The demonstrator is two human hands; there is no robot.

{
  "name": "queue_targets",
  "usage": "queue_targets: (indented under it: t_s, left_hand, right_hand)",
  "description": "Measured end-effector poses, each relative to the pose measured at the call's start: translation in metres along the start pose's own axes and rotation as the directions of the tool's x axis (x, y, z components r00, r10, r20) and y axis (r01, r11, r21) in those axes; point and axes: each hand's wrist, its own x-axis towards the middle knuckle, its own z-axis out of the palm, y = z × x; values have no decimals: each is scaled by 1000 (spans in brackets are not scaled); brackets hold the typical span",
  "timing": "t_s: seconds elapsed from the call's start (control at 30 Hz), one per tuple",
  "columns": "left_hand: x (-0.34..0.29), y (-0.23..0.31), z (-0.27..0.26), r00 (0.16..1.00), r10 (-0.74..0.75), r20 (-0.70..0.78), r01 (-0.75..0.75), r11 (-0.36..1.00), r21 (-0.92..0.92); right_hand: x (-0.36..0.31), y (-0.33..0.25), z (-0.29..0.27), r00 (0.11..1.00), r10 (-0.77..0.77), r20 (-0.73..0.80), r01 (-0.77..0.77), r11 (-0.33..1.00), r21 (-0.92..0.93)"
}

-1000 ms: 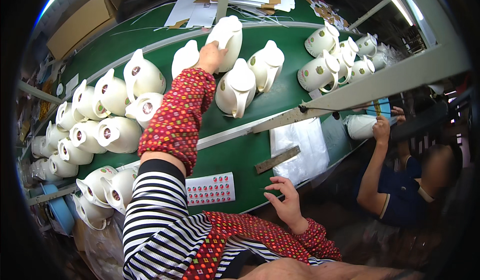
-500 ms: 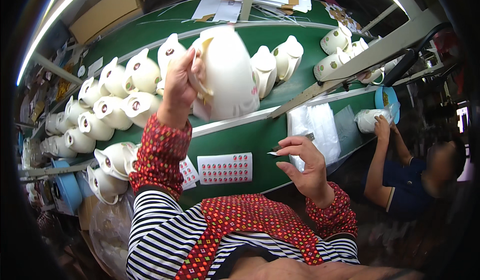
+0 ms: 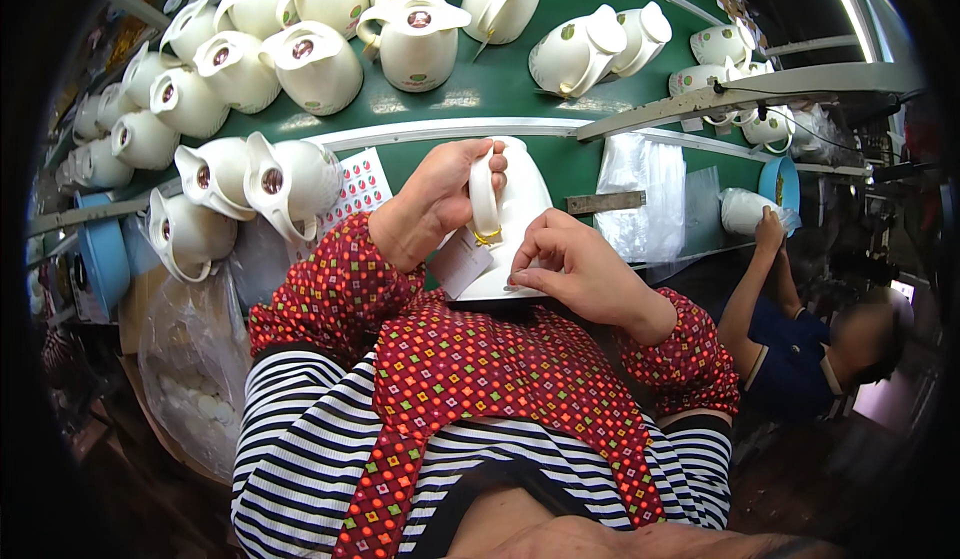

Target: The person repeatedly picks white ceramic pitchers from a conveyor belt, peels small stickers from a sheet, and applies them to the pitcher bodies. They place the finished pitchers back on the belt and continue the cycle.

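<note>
A cream jug [image 3: 519, 189] is tilted in front of my body. My left hand [image 3: 437, 199] is closed around its handle [image 3: 482, 189]. A small card tag [image 3: 462, 265] hangs by the handle, on a yellow tie [image 3: 487, 237]. My right hand [image 3: 590, 271] has its thumb and fingertips pinched together against the jug's lower side; whatever lies between them is too small to make out. Left of my left hand is a white sheet of small red stickers [image 3: 362, 185], partly covered by my sleeve and a neighbouring jug.
Several jugs stand in rows on the green bench [image 3: 480, 89]. Nearer left are a few more jugs [image 3: 290, 181] and a plastic bag [image 3: 195, 359]. Clear bags [image 3: 640, 199] lie right under a flat bar [image 3: 606, 202]. A co-worker [image 3: 790, 354] handles a wrapped jug [image 3: 745, 211] beside a blue basin [image 3: 778, 184].
My left hand has brought the jug down and closer to my body. The right hand, earlier raised apart with a small piece at its fingertips, now touches the jug. The view has shifted.
</note>
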Motion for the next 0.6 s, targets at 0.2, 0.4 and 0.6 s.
queue_targets:
  t_s: [0.2, 0.4, 0.6]
  left_hand:
    - [-10, -2, 7, 999, 30, -35, -27, 996, 86]
    - [-15, -2, 12, 998, 12, -57, -5, 993, 119]
    - [-17, -2, 15, 996, 25, -81, -14, 991, 132]
  right_hand:
    - [16, -22, 14, 998, 0, 70, 13, 982, -187]
    - [21, -28, 19, 994, -23, 102, 60, 927, -371]
    - [21, -31, 23, 998, 1, 58, 19, 935, -353]
